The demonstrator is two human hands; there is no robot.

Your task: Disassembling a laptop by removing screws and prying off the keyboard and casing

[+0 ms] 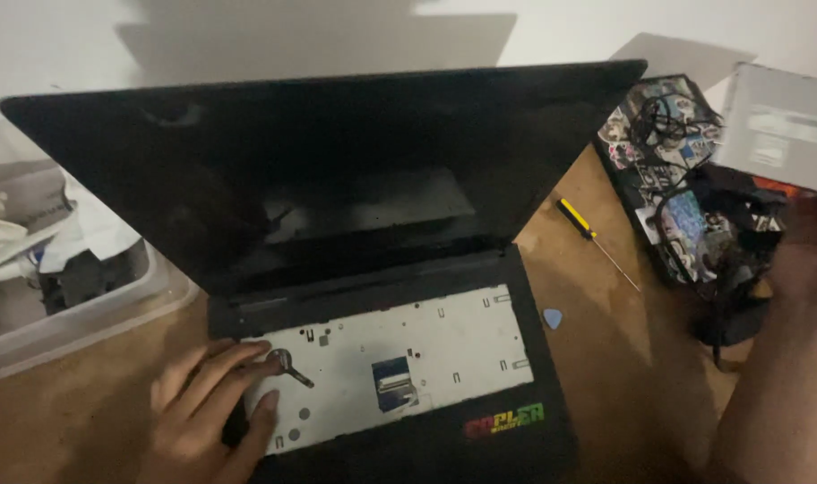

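The single head camera looked steeply down and forward, close over an open laptop point(373, 269) filling the middle; a wooden table point(606, 358) spread toward three o'clock.

You are at a makeshift home repair spot for electronics.

The brown wooden counter point(606, 358) in front of you carries an opened black laptop point(337, 179) with its keyboard removed and the pale metal tray point(426, 345) bared. Beside it lie a yellow-and-black screwdriver point(588, 235) and a blue plastic pry pick point(552, 318). A sticker-covered case point(668, 161) heaped with black cables sits to your right, a clear plastic bin point(77, 309) of odds and ends to your left, against a plain white wall point(337, 36).
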